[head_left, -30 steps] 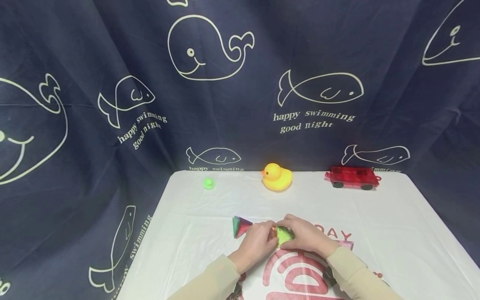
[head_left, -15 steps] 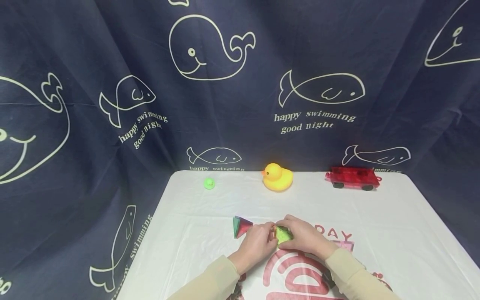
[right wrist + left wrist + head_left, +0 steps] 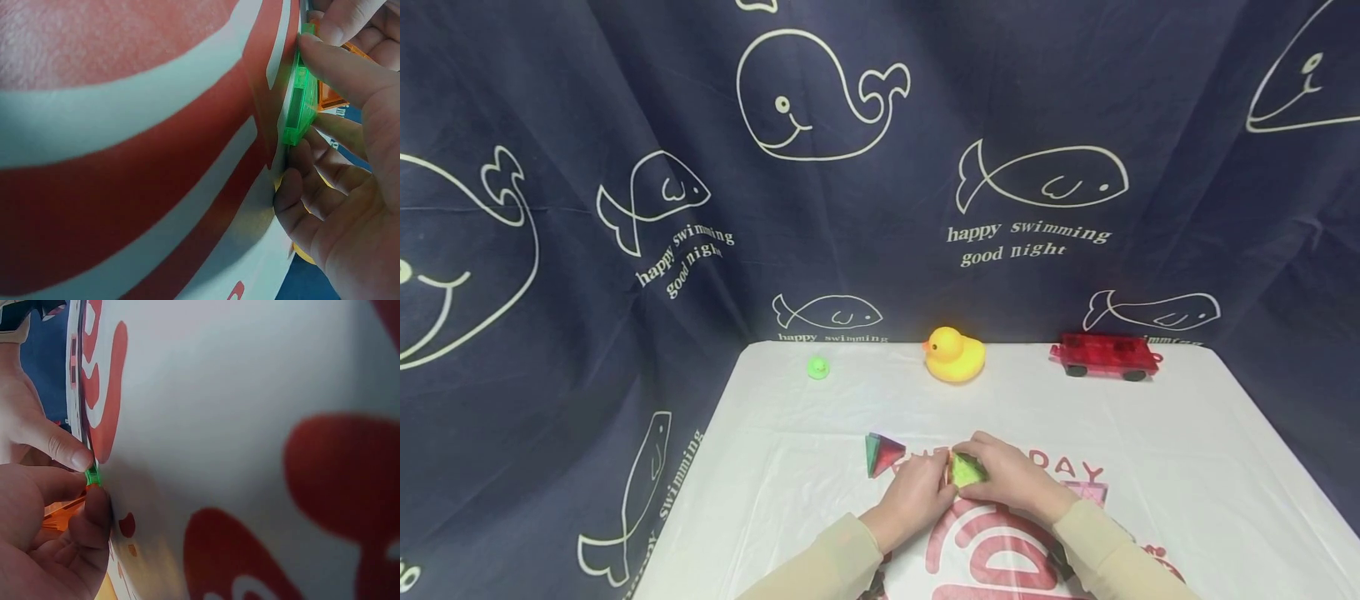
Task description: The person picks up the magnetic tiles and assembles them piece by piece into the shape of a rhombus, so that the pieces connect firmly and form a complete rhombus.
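Over the printed white table, both hands meet at a small pair of translucent magnetic tiles. The green tile (image 3: 967, 472) stands tilted, yellowish-green in the head view and bright green (image 3: 301, 103) in the right wrist view. An orange tile (image 3: 331, 95) leans against its far side. My right hand (image 3: 1011, 473) grips the green tile between thumb and fingers. My left hand (image 3: 913, 497) pinches the edge where orange and green meet, its curled fingers covering part of the orange tile (image 3: 59, 519). To the left stands a small peaked shape of green and red tiles (image 3: 883, 454).
Along the table's back edge sit a small green duck (image 3: 818, 367), a yellow duck (image 3: 953, 356) and a red translucent toy car base (image 3: 1107, 356). A pink tile (image 3: 1093, 493) lies beside the right wrist. A dark blue curtain (image 3: 880, 217) hangs behind.
My left hand has drawn slightly down, baring more of the printed letters behind it and the orange edge. The right hand stays on the green tile, almost still.
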Tool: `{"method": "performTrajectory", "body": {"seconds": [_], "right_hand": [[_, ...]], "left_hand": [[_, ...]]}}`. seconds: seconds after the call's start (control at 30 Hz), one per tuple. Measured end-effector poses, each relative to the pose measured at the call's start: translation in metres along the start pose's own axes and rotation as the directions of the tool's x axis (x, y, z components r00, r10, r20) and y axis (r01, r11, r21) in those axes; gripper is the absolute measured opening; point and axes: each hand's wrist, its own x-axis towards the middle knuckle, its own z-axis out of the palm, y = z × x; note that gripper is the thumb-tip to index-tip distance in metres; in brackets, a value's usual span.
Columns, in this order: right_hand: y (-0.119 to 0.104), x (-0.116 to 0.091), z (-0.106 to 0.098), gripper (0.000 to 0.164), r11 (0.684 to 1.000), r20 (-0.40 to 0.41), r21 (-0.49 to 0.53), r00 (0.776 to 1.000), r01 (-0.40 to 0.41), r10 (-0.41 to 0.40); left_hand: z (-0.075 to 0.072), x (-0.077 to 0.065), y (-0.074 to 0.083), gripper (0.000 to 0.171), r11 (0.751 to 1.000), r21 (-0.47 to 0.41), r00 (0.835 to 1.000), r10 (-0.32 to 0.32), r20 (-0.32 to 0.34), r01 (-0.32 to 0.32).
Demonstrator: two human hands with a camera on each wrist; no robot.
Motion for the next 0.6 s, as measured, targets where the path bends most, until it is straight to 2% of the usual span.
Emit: {"method": "performTrajectory", "body": {"seconds": [0.23,0.37,0.6], "right_hand": [[-0.001,-0.003,0.000,0.058,1.000,-0.002,-0.003,1.000,-0.007,0.007],[0.000,-0.005,0.000,0.058,0.999,0.005,-0.012,0.999,-0.038,0.038],[0.008,-0.016,-0.007,0.059,0.996,0.005,-0.015,0.996,-0.087,0.087]], "left_hand": [[0.002,0.001,0.000,0.042,0.999,0.034,1.000,-0.004,0.006,0.004],[0.002,0.001,0.001,0.038,0.999,0.036,1.000,0.005,0.011,-0.005],[0.001,0.000,0.003,0.043,0.999,0.032,1.000,-0.013,0.028,0.012]]}}
